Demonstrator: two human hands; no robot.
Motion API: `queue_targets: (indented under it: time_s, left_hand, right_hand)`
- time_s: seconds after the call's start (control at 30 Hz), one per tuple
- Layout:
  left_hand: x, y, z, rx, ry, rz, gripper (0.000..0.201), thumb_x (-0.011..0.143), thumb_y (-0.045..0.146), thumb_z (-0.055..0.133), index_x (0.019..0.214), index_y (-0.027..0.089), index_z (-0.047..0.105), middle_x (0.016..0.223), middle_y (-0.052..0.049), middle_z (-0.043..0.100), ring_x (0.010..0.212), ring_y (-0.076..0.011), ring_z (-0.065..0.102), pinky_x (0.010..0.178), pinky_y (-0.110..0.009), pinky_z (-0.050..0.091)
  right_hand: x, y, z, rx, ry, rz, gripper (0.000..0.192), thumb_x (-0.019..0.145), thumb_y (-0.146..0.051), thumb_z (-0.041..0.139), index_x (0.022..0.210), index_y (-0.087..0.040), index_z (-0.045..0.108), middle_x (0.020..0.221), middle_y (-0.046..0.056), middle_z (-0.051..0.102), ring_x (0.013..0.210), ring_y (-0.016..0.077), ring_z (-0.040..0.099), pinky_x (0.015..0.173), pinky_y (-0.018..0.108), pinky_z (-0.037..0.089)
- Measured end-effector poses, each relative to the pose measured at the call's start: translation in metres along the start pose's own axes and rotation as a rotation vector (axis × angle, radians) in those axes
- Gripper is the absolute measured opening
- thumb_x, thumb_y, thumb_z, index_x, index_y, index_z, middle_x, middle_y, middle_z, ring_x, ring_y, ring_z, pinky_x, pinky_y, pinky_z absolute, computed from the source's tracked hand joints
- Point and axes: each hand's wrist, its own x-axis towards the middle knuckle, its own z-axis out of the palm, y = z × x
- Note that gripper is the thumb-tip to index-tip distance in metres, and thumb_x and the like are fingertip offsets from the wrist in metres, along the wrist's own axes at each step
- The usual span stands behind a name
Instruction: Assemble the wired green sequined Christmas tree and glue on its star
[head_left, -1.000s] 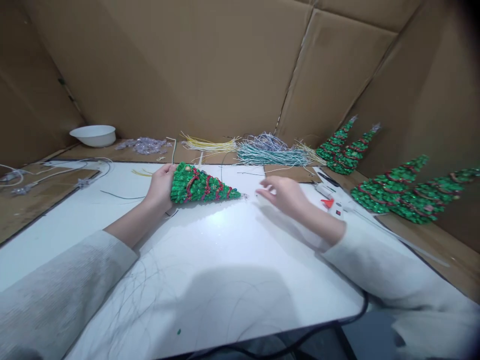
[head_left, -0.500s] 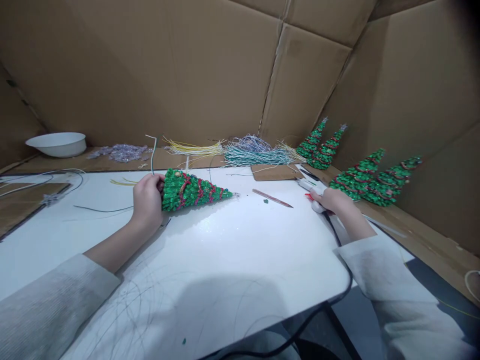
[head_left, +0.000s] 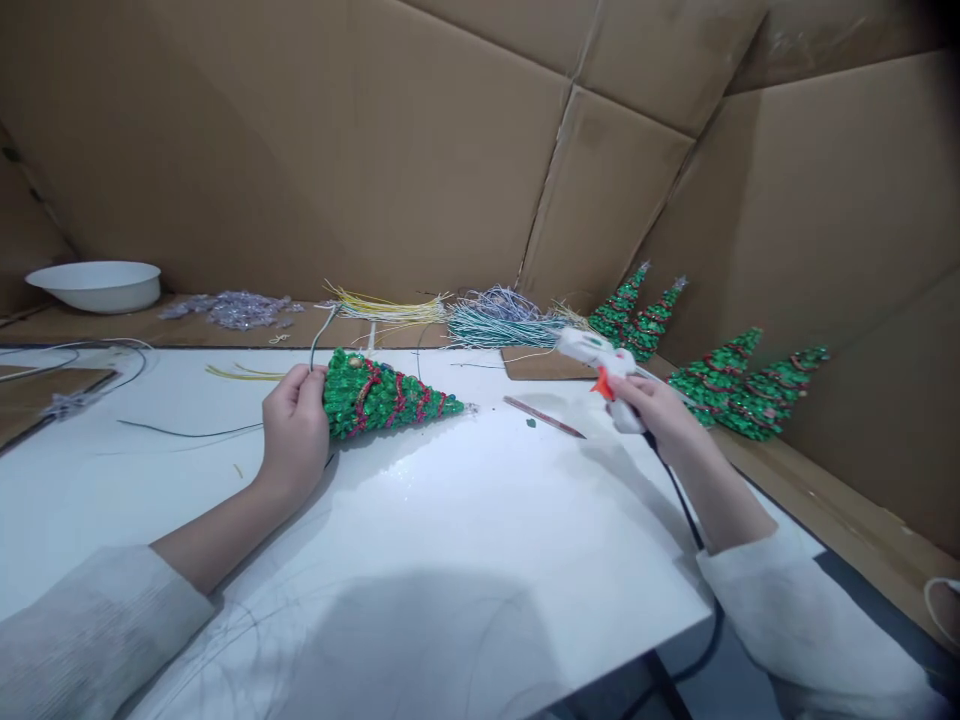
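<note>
My left hand [head_left: 295, 425] is closed round the base of a small green beaded Christmas tree [head_left: 382, 393], which lies sideways with its tip to the right. Red garland and small ornaments wrap the tree. A thin green wire [head_left: 321, 335] sticks up by my left thumb. In my right hand [head_left: 664, 420] is a white glue gun [head_left: 592, 350] with an orange trigger, raised above the table with its nozzle to the left. Its black cord hangs down below my wrist. Between the hands a brown pointed stick [head_left: 544, 417] lies on the white table [head_left: 450, 520].
Several finished-looking trees [head_left: 780, 390] stand at the right by the cardboard wall. Along the back lie yellow wires [head_left: 390, 305], teal wires [head_left: 502, 330] and clear beads [head_left: 232, 308]. A white bowl [head_left: 97, 287] sits at back left, near a cardboard piece [head_left: 52, 400].
My right hand has lifted the glue gun off the table and brought it a little left. The left hand still holds the tree; the wire by it leans differently.
</note>
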Motion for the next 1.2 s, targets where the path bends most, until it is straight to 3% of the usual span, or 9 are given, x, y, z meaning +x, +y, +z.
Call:
queue_targets:
  time_s: [0.07, 0.13, 0.27, 0.37, 0.57, 0.77, 0.87, 1.03, 1.2]
  left_hand:
    - [-0.001, 0.002, 0.000, 0.025, 0.001, -0.001, 0.023, 0.084, 0.026, 0.046, 0.062, 0.019, 0.047, 0.059, 0.003, 0.040, 0.061, -0.0135, 0.035, 0.057, -0.027, 0.026]
    - [-0.002, 0.003, -0.001, 0.046, -0.001, 0.002, 0.025, 0.084, 0.026, 0.045, 0.060, 0.020, 0.044, 0.059, 0.003, 0.038, 0.060, -0.0138, 0.034, 0.057, -0.027, 0.026]
    - [-0.003, 0.007, -0.001, 0.076, -0.004, 0.006, 0.025, 0.085, 0.026, 0.043, 0.061, 0.021, 0.045, 0.059, 0.003, 0.039, 0.060, -0.0145, 0.034, 0.057, -0.028, 0.026]
    - [-0.004, 0.007, -0.001, 0.083, -0.003, 0.008, 0.024, 0.085, 0.026, 0.043, 0.062, 0.021, 0.046, 0.060, 0.003, 0.040, 0.061, -0.0144, 0.035, 0.058, -0.028, 0.027]
    - [-0.003, 0.004, 0.000, 0.065, 0.005, 0.009, 0.024, 0.084, 0.026, 0.043, 0.062, 0.020, 0.047, 0.060, 0.003, 0.037, 0.060, -0.0138, 0.035, 0.058, -0.028, 0.027]
    - [-0.003, 0.001, 0.000, 0.055, 0.002, 0.021, 0.024, 0.085, 0.026, 0.043, 0.061, 0.021, 0.047, 0.059, 0.003, 0.037, 0.058, -0.0138, 0.036, 0.056, -0.029, 0.026]
    - [-0.004, 0.001, 0.000, 0.052, 0.004, 0.029, 0.024, 0.085, 0.025, 0.043, 0.062, 0.021, 0.047, 0.059, 0.003, 0.037, 0.058, -0.0136, 0.035, 0.056, -0.029, 0.026]
    - [-0.004, 0.003, 0.000, 0.058, 0.010, 0.032, 0.025, 0.085, 0.023, 0.042, 0.061, 0.020, 0.046, 0.060, 0.003, 0.039, 0.059, -0.0132, 0.035, 0.057, -0.028, 0.027]
    - [-0.003, 0.003, 0.001, 0.056, 0.017, 0.032, 0.024, 0.085, 0.023, 0.042, 0.062, 0.020, 0.046, 0.060, 0.003, 0.038, 0.058, -0.0130, 0.034, 0.055, -0.028, 0.026]
  right_hand:
    - [-0.009, -0.023, 0.020, 0.281, -0.244, 0.037, 0.036, 0.073, -0.051, 0.061, 0.079, -0.016, 0.060, 0.065, 0.007, 0.066, 0.054, 0.0155, 0.062, 0.049, 0.025, 0.048]
    - [-0.017, -0.042, 0.039, 0.419, -0.412, -0.013, 0.036, 0.072, -0.049, 0.065, 0.083, -0.016, 0.058, 0.064, 0.006, 0.066, 0.057, 0.0167, 0.063, 0.053, 0.026, 0.049]
    - [-0.028, -0.060, 0.062, 0.408, -0.570, -0.130, 0.034, 0.080, -0.044, 0.059, 0.097, -0.014, 0.058, 0.058, 0.002, 0.063, 0.049, 0.0127, 0.055, 0.046, 0.023, 0.040]
    - [-0.034, -0.059, 0.067, 0.352, -0.648, -0.121, 0.032, 0.084, -0.043, 0.053, 0.094, -0.014, 0.062, 0.056, 0.003, 0.061, 0.048, 0.0115, 0.050, 0.044, 0.022, 0.034]
    - [-0.040, -0.051, 0.066, 0.203, -0.579, -0.082, 0.033, 0.081, -0.047, 0.055, 0.074, -0.016, 0.063, 0.067, 0.005, 0.066, 0.049, 0.0118, 0.050, 0.046, 0.024, 0.036]
    - [-0.050, -0.041, 0.066, -0.080, -0.416, -0.287, 0.039, 0.087, -0.050, 0.043, 0.090, -0.017, 0.065, 0.052, 0.000, 0.056, 0.048, 0.0140, 0.050, 0.047, 0.026, 0.039]
    - [-0.055, -0.033, 0.068, -0.236, -0.330, -0.402, 0.036, 0.087, -0.047, 0.044, 0.090, -0.019, 0.066, 0.060, 0.003, 0.061, 0.053, 0.0175, 0.055, 0.050, 0.029, 0.043]
    - [-0.056, -0.025, 0.075, -0.357, -0.251, -0.613, 0.027, 0.088, -0.039, 0.045, 0.097, -0.022, 0.064, 0.094, 0.009, 0.067, 0.084, 0.0256, 0.063, 0.072, 0.037, 0.049]
    - [-0.055, -0.020, 0.082, -0.368, -0.269, -0.656, 0.020, 0.088, -0.030, 0.044, 0.098, -0.020, 0.058, 0.089, 0.010, 0.065, 0.081, 0.0230, 0.062, 0.072, 0.034, 0.049]
